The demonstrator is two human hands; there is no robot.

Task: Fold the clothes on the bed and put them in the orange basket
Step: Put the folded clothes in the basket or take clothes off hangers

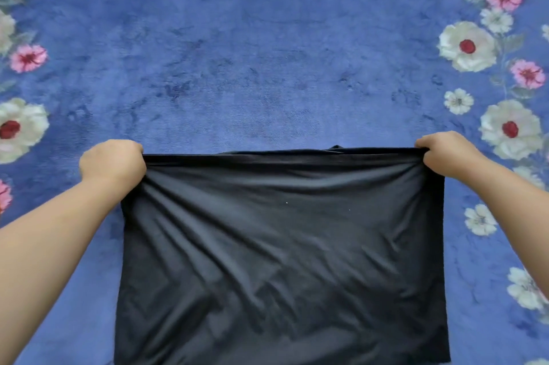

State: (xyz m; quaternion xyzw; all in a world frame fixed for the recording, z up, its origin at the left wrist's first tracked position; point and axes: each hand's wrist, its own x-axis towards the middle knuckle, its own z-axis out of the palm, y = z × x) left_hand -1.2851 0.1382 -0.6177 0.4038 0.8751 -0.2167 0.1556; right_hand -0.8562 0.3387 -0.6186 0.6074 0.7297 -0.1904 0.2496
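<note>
A dark navy, thin, creased cloth garment point(282, 246) lay spread on the bed's blue plush flowered cover point(237, 52). The left hand point(111, 161) and right hand point(442, 153) each had fingers closed on a far corner; folding seemed just begun. No orange basket and no writing were visible.

Plush blue bedcover point(237, 52) filling the view, white and pink flower borders point(466, 45) down both sides, even light
</note>
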